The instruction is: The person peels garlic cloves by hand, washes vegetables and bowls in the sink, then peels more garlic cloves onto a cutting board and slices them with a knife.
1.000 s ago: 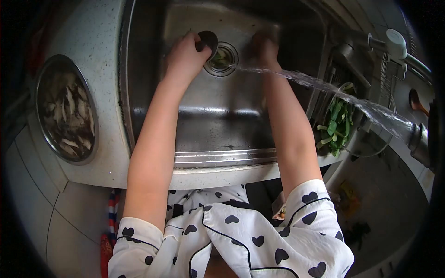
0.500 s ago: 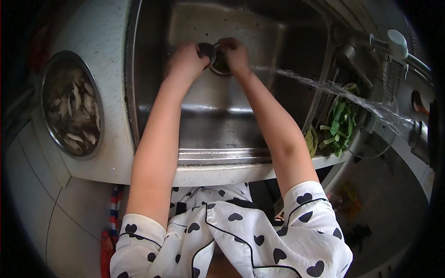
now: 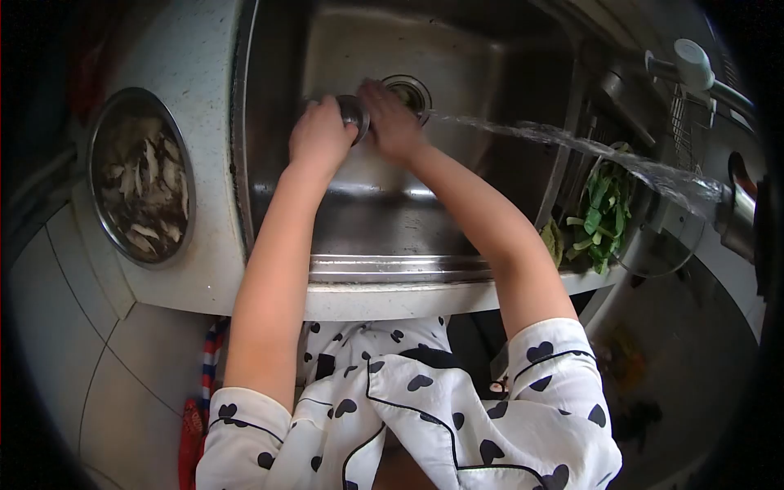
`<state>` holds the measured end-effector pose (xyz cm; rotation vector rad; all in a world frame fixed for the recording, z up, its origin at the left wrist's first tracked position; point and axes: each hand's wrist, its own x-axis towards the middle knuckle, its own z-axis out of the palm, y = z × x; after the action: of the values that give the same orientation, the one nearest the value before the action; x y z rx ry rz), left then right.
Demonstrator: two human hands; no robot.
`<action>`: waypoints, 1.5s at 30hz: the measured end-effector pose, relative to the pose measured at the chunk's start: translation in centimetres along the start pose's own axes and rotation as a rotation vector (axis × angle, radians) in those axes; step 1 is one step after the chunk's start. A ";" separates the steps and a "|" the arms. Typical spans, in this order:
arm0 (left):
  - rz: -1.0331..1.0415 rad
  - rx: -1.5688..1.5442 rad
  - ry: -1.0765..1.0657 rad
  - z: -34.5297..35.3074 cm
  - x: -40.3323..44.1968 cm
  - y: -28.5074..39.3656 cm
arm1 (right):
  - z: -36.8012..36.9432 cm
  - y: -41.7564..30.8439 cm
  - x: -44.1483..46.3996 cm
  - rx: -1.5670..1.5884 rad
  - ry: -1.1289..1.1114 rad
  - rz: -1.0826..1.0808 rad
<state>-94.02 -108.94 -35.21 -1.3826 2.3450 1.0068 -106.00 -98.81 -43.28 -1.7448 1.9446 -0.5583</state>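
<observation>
My left hand [image 3: 321,139] is closed around a small round metal sink strainer [image 3: 354,119], holding it tilted over the basin to the left of the drain. Just right of it, my right hand [image 3: 394,124] has its fingers stretched out close to the strainer's rim; whether they touch it I cannot tell. Partly behind those fingers is the round drain opening [image 3: 412,91], with some greenish matter inside. Both hands are within the stainless steel sink [image 3: 367,216]. A stream of water [image 3: 572,143] shoots in from the right, reaching the drain area beside my right hand.
On the left counter stands a metal bowl [image 3: 186,192] holding greyish strips in dark liquid. Leafy greens [image 3: 603,208] lie at the sink's right side. The faucet [image 3: 739,208] is at far right, near a white-capped fitting [image 3: 692,64].
The strainer has moved left and slightly down, away from the drain, with my left hand. My right hand has shifted left and let its fingers straighten, uncovering more of the drain.
</observation>
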 end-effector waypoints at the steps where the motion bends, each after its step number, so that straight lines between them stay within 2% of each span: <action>1: 0.013 -0.021 0.009 0.6 0.4 0.1 | -0.5 1.0 -0.8 -0.039 0.032 0.055; 3: 0.044 -0.072 0.044 1.7 0.9 1.0 | -1.2 2.6 -2.0 -0.114 0.097 0.163; 4: 0.058 -0.098 0.060 2.0 1.0 1.5 | -2.0 3.0 -2.3 -0.144 0.032 0.162; 7: 0.016 -0.065 0.030 2.0 1.9 2.3 | -2.4 2.0 -3.0 -0.128 0.015 0.172; 9: 0.007 -0.005 0.053 0.9 2.0 2.6 | -1.3 0.4 -2.6 -0.128 -0.003 0.076; 10: 0.003 0.029 0.064 0.3 2.1 2.6 | -0.5 -0.8 -2.2 -0.174 0.065 -0.044; 11: 0.012 0.062 0.067 0.1 2.3 2.5 | 0.4 -2.0 -1.6 -0.148 -0.101 0.008; 12: 0.020 0.096 0.066 0.0 2.6 2.3 | 2.2 -2.4 -0.7 -0.054 -0.055 -0.073; 14: 0.037 0.119 0.074 -0.9 2.9 2.3 | 1.9 -5.6 2.2 0.057 -0.398 0.095; 17: 0.041 0.138 0.175 -1.0 3.2 2.0 | 6.4 -5.3 4.4 0.013 -0.195 0.040; 20: 0.040 0.134 0.143 -0.2 3.1 2.0 | 4.6 -4.6 4.8 0.082 -0.483 0.477; 23: 0.045 0.113 0.074 0.9 2.7 2.3 | 1.9 -2.9 2.0 -0.004 0.003 0.319; 26: 0.057 0.065 0.062 1.7 2.8 3.3 | 3.4 1.3 -0.1 -0.281 0.113 0.269; 29: 0.077 0.056 0.044 3.4 2.8 3.6 | -0.3 2.7 -2.0 -0.435 0.039 0.383; 33: 0.088 0.038 0.031 4.1 2.5 4.9 | -3.6 3.2 -2.6 -0.216 0.138 0.282; 39: 0.042 0.078 0.025 4.6 2.7 3.7 | -2.8 2.0 0.3 0.505 0.302 0.665; 40: 0.027 0.085 0.029 4.4 2.6 3.3 | -3.4 0.8 1.0 0.861 0.356 0.874; 42: 0.017 0.096 0.040 4.3 2.3 3.0 | -2.9 1.9 2.1 1.329 0.413 1.057; 43: 0.022 0.099 0.046 4.1 2.1 3.1 | -2.0 3.2 2.6 1.566 0.437 1.144; 44: 0.027 0.103 0.050 4.1 2.0 3.1 | -1.1 4.2 2.9 1.829 0.571 1.139; 45: 0.050 0.132 0.029 4.4 2.0 3.0 | -1.7 3.7 2.7 1.896 0.617 1.189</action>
<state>-98.17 -106.39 -38.13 -1.3034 2.4300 0.8330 -110.20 -101.06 -44.20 0.7366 1.1772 -1.5937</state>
